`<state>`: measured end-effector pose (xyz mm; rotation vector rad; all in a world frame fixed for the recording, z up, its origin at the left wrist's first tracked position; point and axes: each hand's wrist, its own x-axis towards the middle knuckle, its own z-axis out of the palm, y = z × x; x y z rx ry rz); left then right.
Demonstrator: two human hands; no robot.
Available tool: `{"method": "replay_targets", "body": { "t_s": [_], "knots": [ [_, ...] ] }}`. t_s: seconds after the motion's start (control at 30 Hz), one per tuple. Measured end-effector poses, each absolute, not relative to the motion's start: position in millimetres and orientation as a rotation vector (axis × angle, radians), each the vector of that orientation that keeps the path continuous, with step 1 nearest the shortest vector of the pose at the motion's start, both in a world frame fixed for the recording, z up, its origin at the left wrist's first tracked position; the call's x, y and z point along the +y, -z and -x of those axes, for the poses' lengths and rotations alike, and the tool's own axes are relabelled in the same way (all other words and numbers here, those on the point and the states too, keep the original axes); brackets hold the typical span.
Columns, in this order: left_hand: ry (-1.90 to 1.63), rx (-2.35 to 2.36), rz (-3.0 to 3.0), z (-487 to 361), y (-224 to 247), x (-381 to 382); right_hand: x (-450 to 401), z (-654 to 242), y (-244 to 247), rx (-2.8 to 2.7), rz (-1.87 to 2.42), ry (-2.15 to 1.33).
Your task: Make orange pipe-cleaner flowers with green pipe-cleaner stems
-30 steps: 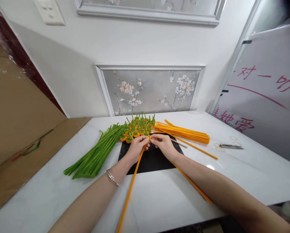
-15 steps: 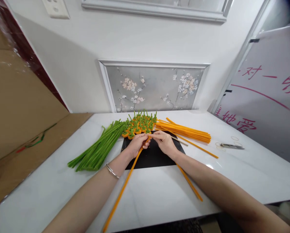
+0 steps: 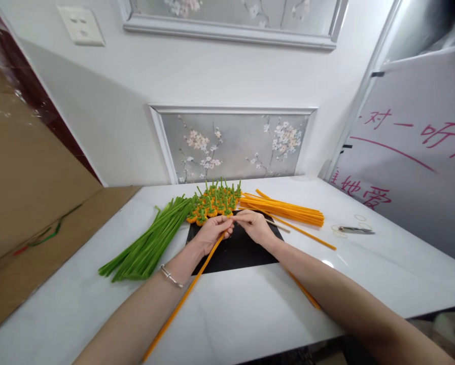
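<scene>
My left hand is closed on an orange pipe cleaner, whose long end runs down toward the near table edge. The fingertips of my right hand are pinched beside my left fingertips, at the upper end of the orange strand; what exactly they grip is too small to tell. Both hands are above a black mat. Just beyond them stands a cluster of small orange and green pieces with upright green stems. Another orange strand passes beneath my right forearm.
Green pipe cleaners lie in a bundle at left, orange ones at right. A thin stick is near the mat. Scissors and pale bands rest farther right. Cardboard borders the left side; a wall stands behind.
The camera view has shifted slightly, so the scene sits lower and more to the left. Both hands stay together at the upper end of the orange strand, with little change in pose.
</scene>
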<state>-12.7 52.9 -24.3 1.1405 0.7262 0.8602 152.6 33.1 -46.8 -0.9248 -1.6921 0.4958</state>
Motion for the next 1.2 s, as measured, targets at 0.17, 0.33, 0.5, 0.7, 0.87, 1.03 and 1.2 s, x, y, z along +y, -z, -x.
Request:
{"method": "replay_targets", "body": {
  "t_s": [0.17, 0.33, 0.5, 0.7, 0.87, 1.03, 1.2],
  "knots": [
    [-0.888, 0.766, -1.14, 13, 21, 50, 35, -151, 49, -1.647, 0.924, -0.669],
    [-0.938, 0.8, -1.17, 9, 19, 45, 36, -151, 50, -1.663, 0.924, -0.761],
    [-0.976, 0.845, -1.219, 8, 21, 46, 26, -157, 35, -1.887, 0.899, -0.489],
    [-0.976, 0.925, -1.354, 7, 22, 46, 21, -164, 28, -2.214, 0.961, -0.007],
    [-0.972, 0.98, -1.461, 8, 22, 48, 23, -163, 29, -2.254, 1.122, 0.175],
    [-0.985, 0.994, -1.522, 9, 25, 51, 23, -163, 26, -2.266, 1.186, 0.242],
    [-0.993, 1.01, -1.512, 8, 27, 51, 24, -162, 27, -2.261, 1.234, 0.282]
  ]
}}
